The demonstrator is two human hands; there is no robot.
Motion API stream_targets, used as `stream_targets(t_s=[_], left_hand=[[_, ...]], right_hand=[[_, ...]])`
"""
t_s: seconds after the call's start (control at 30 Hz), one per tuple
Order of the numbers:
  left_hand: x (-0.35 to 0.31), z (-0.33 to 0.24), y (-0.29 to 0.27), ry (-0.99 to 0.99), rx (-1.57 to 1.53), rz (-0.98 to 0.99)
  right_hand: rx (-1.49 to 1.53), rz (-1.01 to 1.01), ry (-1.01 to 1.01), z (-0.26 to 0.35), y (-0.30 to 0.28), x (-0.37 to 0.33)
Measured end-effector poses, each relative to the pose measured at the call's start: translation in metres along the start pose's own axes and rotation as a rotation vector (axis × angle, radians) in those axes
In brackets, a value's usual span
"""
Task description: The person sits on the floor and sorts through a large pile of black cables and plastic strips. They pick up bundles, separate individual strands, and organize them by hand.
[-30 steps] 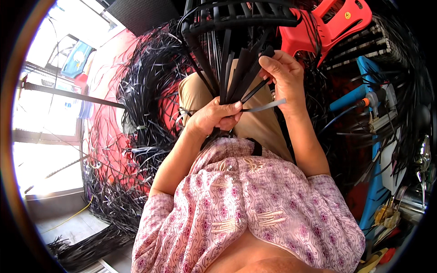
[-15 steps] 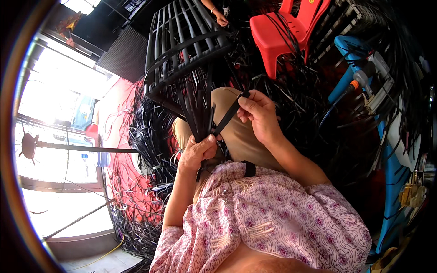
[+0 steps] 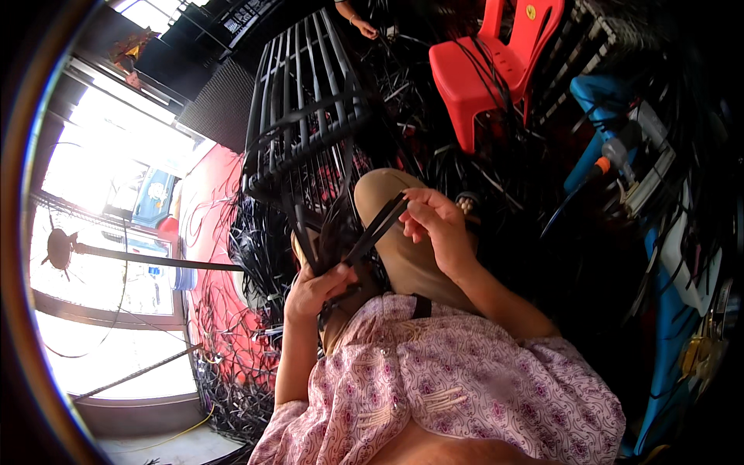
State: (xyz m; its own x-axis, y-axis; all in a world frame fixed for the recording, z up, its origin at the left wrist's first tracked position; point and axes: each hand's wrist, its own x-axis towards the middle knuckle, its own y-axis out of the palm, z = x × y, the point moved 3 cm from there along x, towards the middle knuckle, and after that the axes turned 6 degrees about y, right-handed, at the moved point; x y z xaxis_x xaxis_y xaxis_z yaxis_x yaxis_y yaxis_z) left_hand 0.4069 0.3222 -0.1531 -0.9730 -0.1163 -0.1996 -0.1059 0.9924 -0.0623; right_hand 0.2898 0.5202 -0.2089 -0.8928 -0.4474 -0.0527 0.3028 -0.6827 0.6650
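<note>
Several flat black strips [image 3: 372,236] are bunched in my left hand [image 3: 314,293], whose fingers and thumb close around them low in front of my lap. The strips fan upward and apart from that grip. To its right and a little higher, my right hand [image 3: 440,229] pinches the far ends of a pair of strips between thumb and fingertips, drawing them out at a slant across my bent knee [image 3: 387,192]. Just beyond the bundle stands a black slatted frame [image 3: 306,93], tilted; some strips hang below its near edge. Dark strips hide where each one begins.
Loose black strips [image 3: 271,256] heap on the floor around my legs and over a red surface at the left. Beyond are a red plastic chair [image 3: 480,74] and another person's hand [image 3: 366,29]. A blue stand [image 3: 601,97] holding tools rises at the right.
My left hand has shifted down and slightly left with the bundle. My right hand has moved a little lower, and the strips it pinches now show apart.
</note>
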Motion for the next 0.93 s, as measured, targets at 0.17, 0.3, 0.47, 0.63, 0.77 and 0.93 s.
stream_targets(t_s=[0.17,0.3,0.47,0.63,0.77,0.93], left_hand=[[-0.022,-0.02,-0.052,0.141,-0.242,-0.074],[-0.052,-0.039,-0.129,0.39,-0.288,-0.175],[-0.085,-0.102,-0.252,0.623,0.098,-0.645],[-0.149,-0.22,-0.326,0.876,0.813,-1.154],[-0.122,-0.287,-0.347,0.973,1.362,-1.331],[0.027,-0.261,-0.201,0.917,1.309,-0.878]], right_hand=[[-0.017,-0.075,0.026,-0.004,-0.011,0.003],[-0.051,-0.095,0.074,-0.011,-0.015,0.004],[-0.091,-0.182,0.078,-0.01,-0.02,-0.002],[-0.13,-0.204,0.1,-0.021,-0.032,-0.016],[-0.18,-0.31,0.126,-0.027,-0.045,-0.032],[-0.241,-0.469,0.0,-0.011,-0.072,-0.064]])
